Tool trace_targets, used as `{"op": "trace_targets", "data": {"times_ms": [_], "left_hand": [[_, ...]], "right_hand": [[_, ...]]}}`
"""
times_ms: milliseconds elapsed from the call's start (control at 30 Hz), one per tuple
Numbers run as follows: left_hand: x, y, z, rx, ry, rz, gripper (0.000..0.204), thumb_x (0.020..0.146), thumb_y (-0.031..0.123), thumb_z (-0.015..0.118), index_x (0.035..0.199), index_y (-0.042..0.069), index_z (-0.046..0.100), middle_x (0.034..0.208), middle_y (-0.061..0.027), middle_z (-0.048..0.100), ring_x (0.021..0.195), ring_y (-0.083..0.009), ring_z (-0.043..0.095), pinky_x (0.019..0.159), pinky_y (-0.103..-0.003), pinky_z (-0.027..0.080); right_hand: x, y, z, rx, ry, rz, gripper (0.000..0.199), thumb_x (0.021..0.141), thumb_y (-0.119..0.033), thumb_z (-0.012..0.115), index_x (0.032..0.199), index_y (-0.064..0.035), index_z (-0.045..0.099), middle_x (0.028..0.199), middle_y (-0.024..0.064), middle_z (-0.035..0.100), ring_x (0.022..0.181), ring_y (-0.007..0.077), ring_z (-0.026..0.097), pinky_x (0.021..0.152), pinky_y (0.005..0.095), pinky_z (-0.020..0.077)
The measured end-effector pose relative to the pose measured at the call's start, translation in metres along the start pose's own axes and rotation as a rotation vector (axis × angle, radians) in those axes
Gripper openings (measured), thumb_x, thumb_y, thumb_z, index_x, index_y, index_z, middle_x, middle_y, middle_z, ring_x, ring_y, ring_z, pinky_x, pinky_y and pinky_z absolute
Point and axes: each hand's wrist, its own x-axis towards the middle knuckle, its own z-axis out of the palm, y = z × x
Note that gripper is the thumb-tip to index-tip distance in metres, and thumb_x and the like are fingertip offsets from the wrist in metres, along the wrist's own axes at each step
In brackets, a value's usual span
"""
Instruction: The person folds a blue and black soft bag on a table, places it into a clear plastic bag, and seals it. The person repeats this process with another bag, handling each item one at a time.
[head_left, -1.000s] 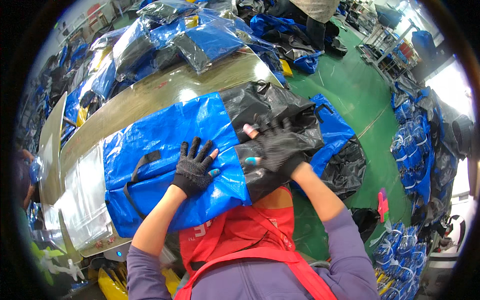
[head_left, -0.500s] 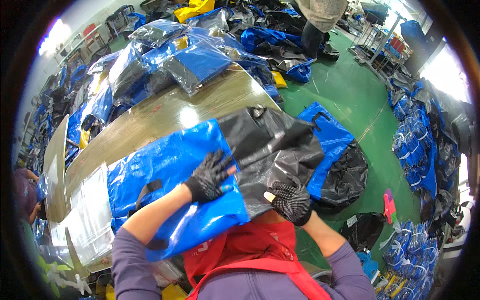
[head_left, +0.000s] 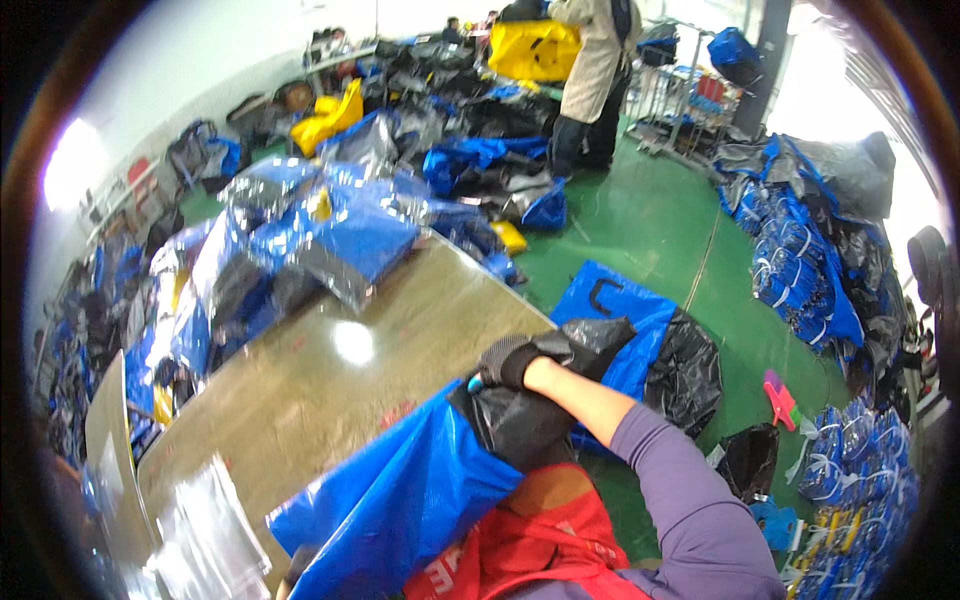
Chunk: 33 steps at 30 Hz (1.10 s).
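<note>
A large blue-and-black plastic bag is folded over at the table's near edge, against my red apron. My right hand, in a dark dotted glove, is closed on the bag's gathered black part. At the lower left, a bit of my left hand shows beside the bag's blue edge; its fingers are hidden behind the sheet. Beyond my right hand lies another blue-and-black bag with a dark handle loop. A stack of clear plastic sleeves rests on the table to the left.
The brown table carries a heap of wrapped blue bags at its far side. A person in a long light apron stands beyond, by a yellow bag. Tied blue bundles line the right side of the green floor.
The bag lay flat under both hands; now it is folded and pulled toward me. My right hand moved up and left, my left hand down and left. The view has tilted up.
</note>
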Motion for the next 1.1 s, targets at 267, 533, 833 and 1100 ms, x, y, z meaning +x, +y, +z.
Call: {"op": "trace_targets", "data": {"times_ms": [267, 533, 833, 1100], "left_hand": [[-0.082, -0.086, 0.055, -0.554, 0.197, -0.861, 0.041, 0.09, 0.015, 0.048, 0.129, 0.004, 0.049, 0.129, -0.0189, 0.052, 0.116, -0.0332, 0.049, 0.1, -0.042, 0.035], [-0.13, -0.084, 0.027, -0.832, 0.336, -1.062, 0.036, 0.088, 0.006, 0.048, 0.123, 0.0, 0.054, 0.121, -0.0194, 0.059, 0.108, -0.0313, 0.058, 0.094, -0.039, 0.043], [-0.054, 0.018, -0.014, 0.35, -0.111, -0.013, 0.067, 0.088, 0.053, 0.051, 0.142, 0.014, 0.043, 0.15, -0.0189, 0.032, 0.143, -0.037, 0.019, 0.117, -0.052, 0.004], [0.065, 0.156, -0.006, 0.219, -0.134, -0.152, 0.063, 0.084, 0.041, 0.055, 0.131, -0.001, 0.048, 0.136, -0.0288, 0.045, 0.13, -0.0462, 0.038, 0.112, -0.055, 0.022]], "right_hand": [[0.006, -0.022, -0.037, -0.056, -0.24, 0.139, 0.036, 0.08, -0.034, 0.058, 0.102, -0.0088, 0.072, 0.106, 0.0164, 0.069, 0.097, 0.0326, 0.067, 0.082, 0.0452, 0.052], [-0.029, 0.005, -0.013, -0.074, -0.041, 0.165, 0.045, 0.087, -0.046, 0.051, 0.106, -0.0108, 0.071, 0.107, 0.0189, 0.067, 0.1, 0.0356, 0.063, 0.088, 0.0454, 0.0486], [-0.039, 0.006, -0.006, -0.094, 0.032, 0.025, 0.051, 0.093, -0.056, 0.04, 0.112, -0.0186, 0.07, 0.116, 0.018, 0.063, 0.107, 0.0365, 0.058, 0.096, 0.0461, 0.0437], [-0.035, -0.002, -0.009, -0.157, -0.013, 0.205, 0.056, 0.083, -0.051, 0.055, 0.108, -0.0019, 0.068, 0.116, 0.0234, 0.062, 0.112, 0.038, 0.058, 0.096, 0.0466, 0.0449]]}}
